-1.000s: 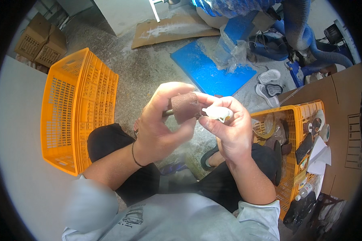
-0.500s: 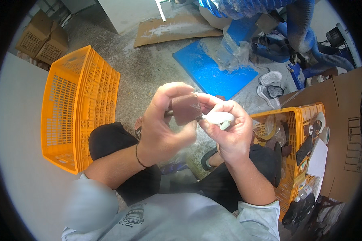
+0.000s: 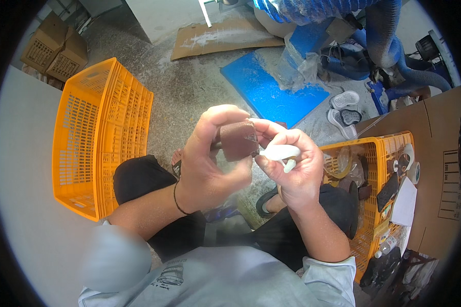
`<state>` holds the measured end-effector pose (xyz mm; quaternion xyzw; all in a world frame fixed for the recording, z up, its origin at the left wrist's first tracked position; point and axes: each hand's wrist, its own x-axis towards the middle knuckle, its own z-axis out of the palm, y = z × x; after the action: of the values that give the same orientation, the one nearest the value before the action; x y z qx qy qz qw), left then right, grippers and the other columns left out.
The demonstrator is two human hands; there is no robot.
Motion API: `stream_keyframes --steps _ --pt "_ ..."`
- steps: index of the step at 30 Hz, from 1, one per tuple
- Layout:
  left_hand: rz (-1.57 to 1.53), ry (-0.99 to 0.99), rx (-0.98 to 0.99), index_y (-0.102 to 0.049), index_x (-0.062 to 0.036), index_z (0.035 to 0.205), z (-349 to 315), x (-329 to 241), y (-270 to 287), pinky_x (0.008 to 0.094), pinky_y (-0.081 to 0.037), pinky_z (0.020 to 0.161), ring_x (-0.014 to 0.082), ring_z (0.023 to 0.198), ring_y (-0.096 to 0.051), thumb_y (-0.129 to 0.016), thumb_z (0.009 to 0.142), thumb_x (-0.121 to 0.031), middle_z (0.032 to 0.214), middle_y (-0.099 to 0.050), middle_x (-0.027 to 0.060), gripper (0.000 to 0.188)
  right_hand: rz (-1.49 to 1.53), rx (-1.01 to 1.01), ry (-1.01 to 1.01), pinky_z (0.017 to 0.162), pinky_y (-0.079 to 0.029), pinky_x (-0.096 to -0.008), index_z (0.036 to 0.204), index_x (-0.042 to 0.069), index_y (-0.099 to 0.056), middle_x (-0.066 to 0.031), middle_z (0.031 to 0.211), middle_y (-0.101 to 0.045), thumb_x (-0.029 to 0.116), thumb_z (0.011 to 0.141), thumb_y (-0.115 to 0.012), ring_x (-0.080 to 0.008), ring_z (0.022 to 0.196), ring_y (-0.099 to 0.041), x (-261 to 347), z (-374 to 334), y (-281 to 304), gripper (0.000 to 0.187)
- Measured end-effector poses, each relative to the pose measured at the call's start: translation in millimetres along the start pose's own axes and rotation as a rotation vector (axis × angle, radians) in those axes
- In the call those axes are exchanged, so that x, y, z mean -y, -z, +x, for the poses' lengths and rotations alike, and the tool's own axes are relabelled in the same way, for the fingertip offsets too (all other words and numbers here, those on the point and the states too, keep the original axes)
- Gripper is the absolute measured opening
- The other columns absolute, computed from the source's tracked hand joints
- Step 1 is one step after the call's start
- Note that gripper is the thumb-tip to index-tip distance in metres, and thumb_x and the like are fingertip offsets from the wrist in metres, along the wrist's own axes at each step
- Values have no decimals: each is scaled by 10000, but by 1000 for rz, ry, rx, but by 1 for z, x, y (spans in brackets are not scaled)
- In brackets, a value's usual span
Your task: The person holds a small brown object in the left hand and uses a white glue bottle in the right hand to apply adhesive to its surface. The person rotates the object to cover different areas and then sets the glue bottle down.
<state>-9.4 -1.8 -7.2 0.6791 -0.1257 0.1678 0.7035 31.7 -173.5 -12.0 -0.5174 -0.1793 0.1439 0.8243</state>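
Observation:
My left hand is closed around a piece of reddish-brown sandpaper, its face bent into a curve and worn pale near one corner. A small white curved piece with a short stub is pinched between the thumb and fingers of my right hand. The two hands are raised together above my lap, with the sandpaper's right edge close against the white piece. Whether they touch is hard to make out. Some fingertips of both hands are hidden behind the sandpaper.
Stacked orange crates stand at my left. On my right, another orange crate has a tape roll, papers and a bottle about it, beside a large cardboard panel. Ahead lie a dusty blue board, flattened cardboard, shoes and blue hoses.
The white piece has turned a little in my right hand, so its stub points further down. The sandpaper has shifted slightly; both hands stay in almost the same place.

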Motion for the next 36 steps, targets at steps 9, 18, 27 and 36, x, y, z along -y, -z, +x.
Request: stream_keyframes --steps 9,18,27,36 --pt "1 -1 15 -450 -37 1352 1 -3 0 296 -543 923 160 1110 -674 -678 785 120 1189 -615 91 631 -3 -9 -27 945 -545 -355 995 -7 -640 -244 1360 -619 82 808 -810 -222 1165 -640 2 0 0 268" --pt "34 -21 18 -437 -50 1382 2 -2 1 293 -537 899 157 1057 -673 -684 771 121 1164 -601 85 681 8 6 2 968 -538 -369 992 -4 -638 -259 1364 -610 63 805 -803 -239 1196 -630 1 1 0 258" --pt "18 -28 17 -427 -52 1397 2 -1 1 294 -537 882 162 1042 -673 -680 759 124 1154 -592 85 709 -4 12 6 975 -533 -368 1007 -7 -635 -279 1372 -598 55 813 -793 -243 1200 -627 1 1 1 258" --pt "37 -23 86 -372 -11 1430 2 -1 4 314 -570 892 174 1046 -630 -602 759 164 1233 -530 137 731 -15 11 -4 949 -542 -356 1002 -9 -635 -270 1371 -602 58 822 -786 -229 1180 -635 1 0 1 244"
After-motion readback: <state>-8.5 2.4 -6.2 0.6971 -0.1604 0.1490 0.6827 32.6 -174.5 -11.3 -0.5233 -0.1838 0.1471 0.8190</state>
